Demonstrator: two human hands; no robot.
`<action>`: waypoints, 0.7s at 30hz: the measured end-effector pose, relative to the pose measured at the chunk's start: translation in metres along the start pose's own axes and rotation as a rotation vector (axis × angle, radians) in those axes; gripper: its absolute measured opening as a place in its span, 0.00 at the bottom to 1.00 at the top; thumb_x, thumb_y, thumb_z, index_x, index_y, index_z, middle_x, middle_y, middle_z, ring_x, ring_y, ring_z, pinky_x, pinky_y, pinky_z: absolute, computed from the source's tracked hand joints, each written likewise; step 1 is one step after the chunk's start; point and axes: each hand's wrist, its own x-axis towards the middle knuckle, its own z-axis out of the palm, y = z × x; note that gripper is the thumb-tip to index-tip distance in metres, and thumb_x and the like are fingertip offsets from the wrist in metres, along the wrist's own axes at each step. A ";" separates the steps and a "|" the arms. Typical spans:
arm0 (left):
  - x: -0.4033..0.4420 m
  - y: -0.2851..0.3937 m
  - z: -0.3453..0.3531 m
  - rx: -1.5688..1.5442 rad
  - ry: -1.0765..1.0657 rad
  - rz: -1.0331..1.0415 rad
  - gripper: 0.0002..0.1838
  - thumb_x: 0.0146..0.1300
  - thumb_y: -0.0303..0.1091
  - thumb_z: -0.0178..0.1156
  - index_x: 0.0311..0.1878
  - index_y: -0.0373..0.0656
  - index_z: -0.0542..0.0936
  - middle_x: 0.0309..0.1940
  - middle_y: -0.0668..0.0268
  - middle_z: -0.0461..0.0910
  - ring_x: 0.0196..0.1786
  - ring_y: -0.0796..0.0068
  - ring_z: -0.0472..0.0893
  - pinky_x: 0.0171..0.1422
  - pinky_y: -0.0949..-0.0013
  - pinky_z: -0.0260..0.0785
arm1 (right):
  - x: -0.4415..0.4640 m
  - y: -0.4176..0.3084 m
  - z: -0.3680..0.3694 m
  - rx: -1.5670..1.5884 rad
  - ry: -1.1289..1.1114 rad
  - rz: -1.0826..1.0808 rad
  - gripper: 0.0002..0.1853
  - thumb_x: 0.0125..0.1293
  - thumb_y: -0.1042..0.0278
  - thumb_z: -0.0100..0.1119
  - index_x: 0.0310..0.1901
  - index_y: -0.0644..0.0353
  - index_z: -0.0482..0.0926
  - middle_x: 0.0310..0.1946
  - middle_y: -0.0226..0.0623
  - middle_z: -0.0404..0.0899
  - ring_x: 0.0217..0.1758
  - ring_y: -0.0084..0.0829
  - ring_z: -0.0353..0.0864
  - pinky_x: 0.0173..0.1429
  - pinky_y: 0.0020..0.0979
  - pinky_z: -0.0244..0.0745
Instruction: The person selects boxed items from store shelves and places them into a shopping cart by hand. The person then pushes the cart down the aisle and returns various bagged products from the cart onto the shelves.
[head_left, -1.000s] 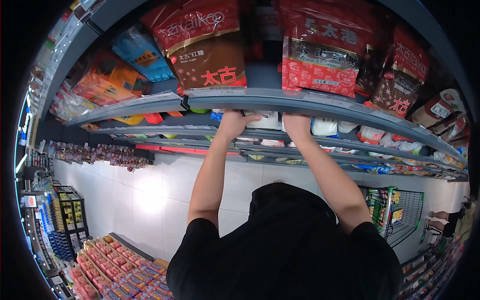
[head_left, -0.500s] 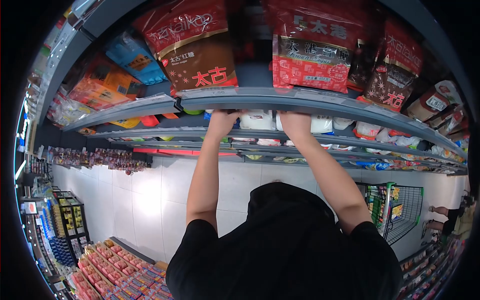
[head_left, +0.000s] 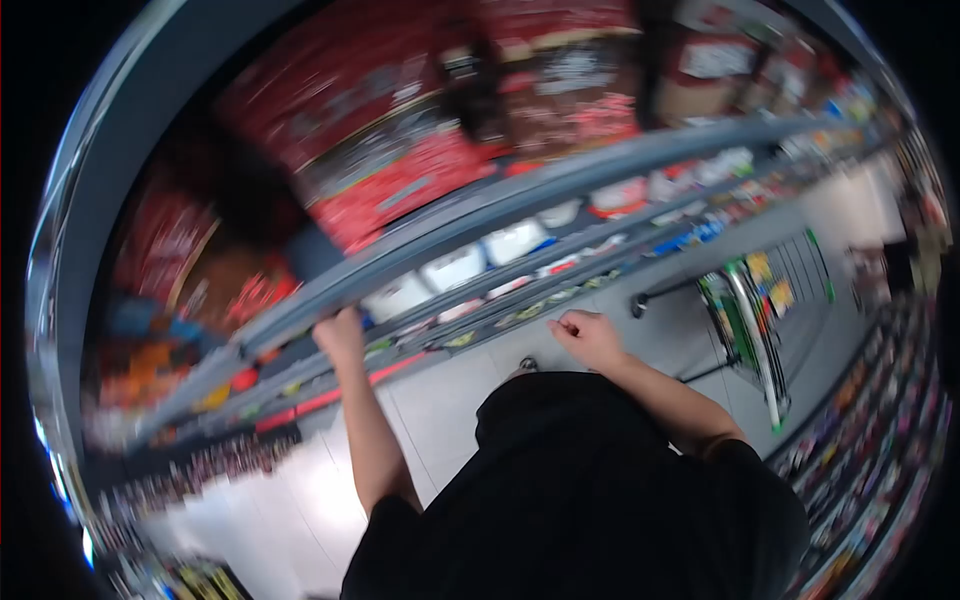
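My left hand [head_left: 340, 332] is at the front of the shelf, just under the grey shelf edge [head_left: 430, 225]. Its fingers are blurred and partly hidden, and the nearest goods are white bags [head_left: 398, 298] on the level below. My right hand [head_left: 590, 340] is away from the shelf, over the aisle floor. Its fingers are curled in, with nothing visible in them. Above the shelf edge, a red bag of brown sugar [head_left: 400, 170] stands beside a brown and red bag [head_left: 570, 95], both smeared by motion.
A shopping cart [head_left: 750, 340] with a green-trimmed frame and goods inside stands to the right on the tiled floor [head_left: 450, 400]. Beyond it, another person [head_left: 895, 265] is partly visible. More stocked shelving [head_left: 870, 440] lines the right side.
The view has swung, so the shelf now runs diagonally. My right hand has come off the white bags and back over the aisle. My left hand stays at the shelf, lower in view.
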 end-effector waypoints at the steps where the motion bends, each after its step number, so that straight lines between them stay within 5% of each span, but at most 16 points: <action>1: -0.009 0.034 -0.014 0.016 -0.007 -0.121 0.21 0.67 0.41 0.67 0.53 0.31 0.88 0.49 0.41 0.89 0.51 0.47 0.88 0.59 0.55 0.76 | -0.014 0.021 -0.015 -0.023 0.084 0.062 0.17 0.71 0.55 0.71 0.29 0.58 0.82 0.25 0.41 0.84 0.28 0.45 0.85 0.34 0.43 0.79; 4: -0.036 0.050 -0.008 0.112 0.288 -0.093 0.24 0.74 0.41 0.61 0.48 0.20 0.82 0.44 0.37 0.87 0.43 0.45 0.82 0.57 0.48 0.73 | -0.052 0.077 -0.059 -0.144 0.097 0.144 0.19 0.73 0.51 0.67 0.31 0.59 0.85 0.25 0.42 0.84 0.28 0.44 0.86 0.35 0.42 0.80; 7: -0.088 0.120 0.026 -0.286 0.543 0.135 0.13 0.75 0.31 0.62 0.54 0.29 0.81 0.50 0.49 0.85 0.43 0.57 0.81 0.50 0.55 0.75 | -0.089 0.100 -0.110 -0.169 0.242 0.297 0.17 0.72 0.53 0.67 0.31 0.57 0.83 0.28 0.41 0.85 0.31 0.47 0.86 0.37 0.46 0.80; 10: -0.160 0.127 0.073 -0.198 0.049 0.346 0.10 0.70 0.28 0.68 0.50 0.35 0.81 0.44 0.55 0.84 0.41 0.63 0.81 0.46 0.61 0.74 | -0.136 0.130 -0.161 -0.273 0.611 0.321 0.13 0.71 0.58 0.69 0.31 0.54 0.83 0.29 0.39 0.83 0.30 0.45 0.85 0.36 0.47 0.80; 14: -0.278 0.234 0.156 -0.200 -0.618 0.932 0.16 0.64 0.31 0.74 0.53 0.39 0.82 0.45 0.54 0.84 0.46 0.54 0.84 0.51 0.56 0.76 | -0.231 0.183 -0.257 -0.533 0.902 0.433 0.12 0.67 0.61 0.73 0.45 0.56 0.84 0.45 0.40 0.84 0.49 0.46 0.85 0.52 0.45 0.81; 15: -0.304 0.268 0.180 -0.141 -0.762 0.993 0.19 0.63 0.33 0.74 0.55 0.40 0.83 0.47 0.54 0.85 0.49 0.51 0.85 0.55 0.54 0.77 | -0.260 0.202 -0.275 -0.599 0.905 0.489 0.21 0.65 0.57 0.75 0.54 0.58 0.82 0.51 0.44 0.83 0.58 0.50 0.82 0.64 0.47 0.77; 18: -0.376 0.368 0.255 -0.221 -0.994 1.172 0.30 0.61 0.37 0.75 0.66 0.42 0.79 0.65 0.53 0.81 0.68 0.49 0.79 0.74 0.48 0.69 | -0.340 0.233 -0.318 -0.763 0.915 0.594 0.26 0.63 0.53 0.76 0.57 0.58 0.82 0.51 0.46 0.82 0.60 0.51 0.80 0.67 0.49 0.75; 20: -0.418 0.417 0.308 -0.174 -1.144 1.287 0.34 0.59 0.37 0.76 0.69 0.43 0.77 0.72 0.52 0.76 0.74 0.48 0.74 0.80 0.47 0.63 | -0.381 0.255 -0.334 -0.638 0.563 0.886 0.26 0.62 0.49 0.77 0.54 0.57 0.83 0.50 0.44 0.83 0.59 0.49 0.82 0.66 0.46 0.76; 21: -0.437 0.432 0.338 -0.151 -1.178 1.378 0.36 0.58 0.39 0.76 0.70 0.44 0.77 0.73 0.52 0.75 0.76 0.49 0.73 0.81 0.46 0.62 | -0.388 0.267 -0.341 -0.634 0.572 0.893 0.26 0.62 0.49 0.77 0.54 0.57 0.83 0.50 0.44 0.83 0.59 0.49 0.82 0.66 0.46 0.76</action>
